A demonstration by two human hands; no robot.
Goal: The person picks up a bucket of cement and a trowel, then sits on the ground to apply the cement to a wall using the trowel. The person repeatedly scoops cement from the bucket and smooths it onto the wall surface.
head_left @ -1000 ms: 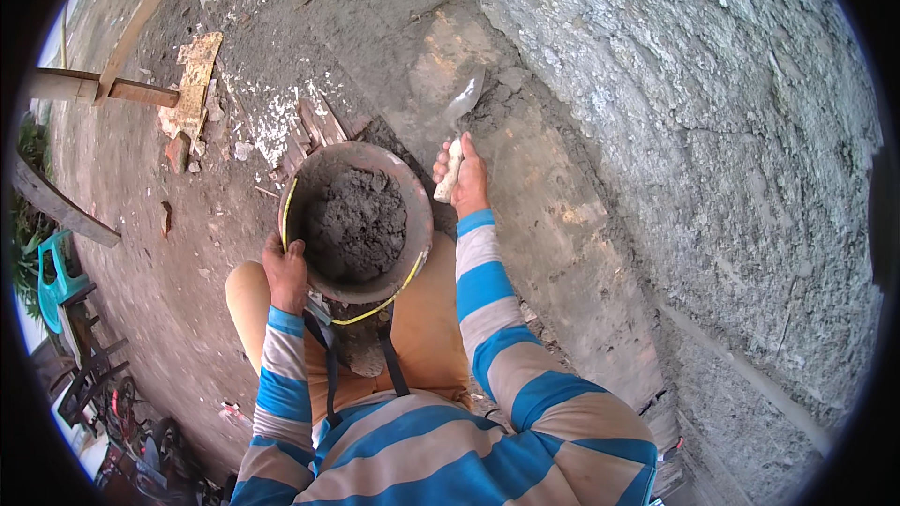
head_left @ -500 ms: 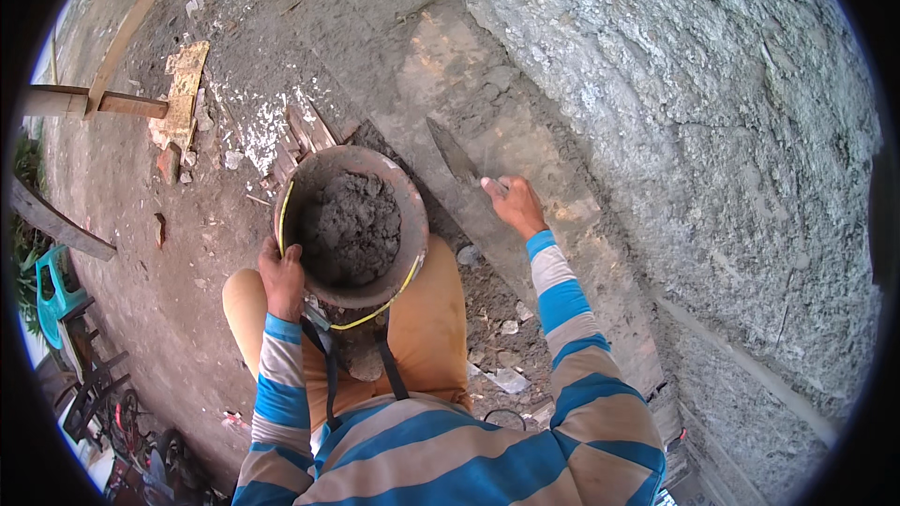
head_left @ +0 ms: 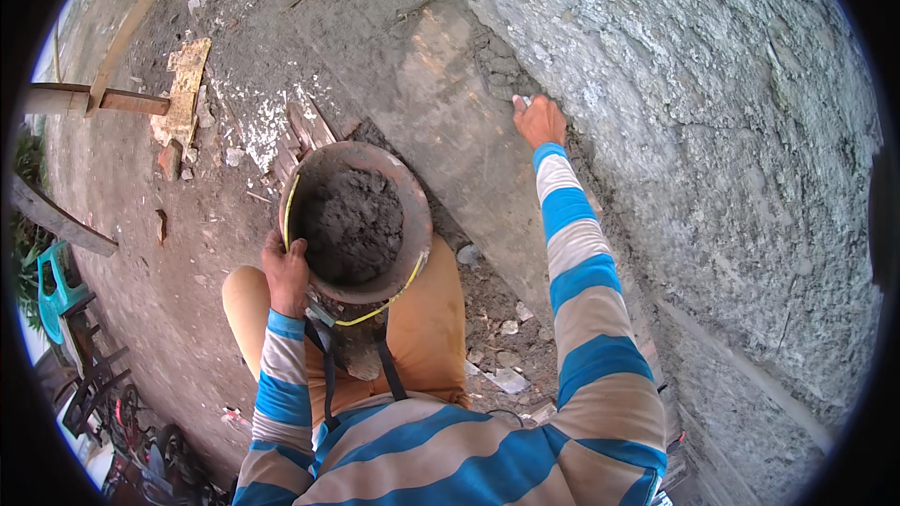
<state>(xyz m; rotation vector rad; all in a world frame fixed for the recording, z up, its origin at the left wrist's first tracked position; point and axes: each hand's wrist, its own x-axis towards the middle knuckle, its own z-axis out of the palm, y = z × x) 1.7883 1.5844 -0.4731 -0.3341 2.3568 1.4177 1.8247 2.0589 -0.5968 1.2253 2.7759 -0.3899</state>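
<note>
Rising on the right, a grey wall (head_left: 712, 131) shows a pitted, crusty face, and the seam at its foot looks only partly worked: some of it carries rough filling, and smoothing seems left to do. The brown ground (head_left: 178, 300) spreads leftward, gritty and strewn with white flakes (head_left: 265, 145). Between the two runs a flat strip (head_left: 459, 150), fairly smooth, smeared grey with tan patches. The round bucket (head_left: 419, 215) sits at the person's knees (head_left: 439, 267), its wide rim dusty brown, a thin yellow handle (head_left: 384, 311) curving around its near side. Inside lies the mix (head_left: 354, 225) — dark grey, crumbly and heaped, so a good share looks left to use. The left hand (head_left: 284, 276) grasps the bucket's left edge, thumb over the rim. The right hand (head_left: 541, 122) is clenched near the foot of the wall, around something pale. Just beyond it, dark, damp-looking lumps (head_left: 502, 66) sit uneven against the wall. Smallest is that pale grip (head_left: 524, 101) — probably a trowel's, though no blade can be made out
</note>
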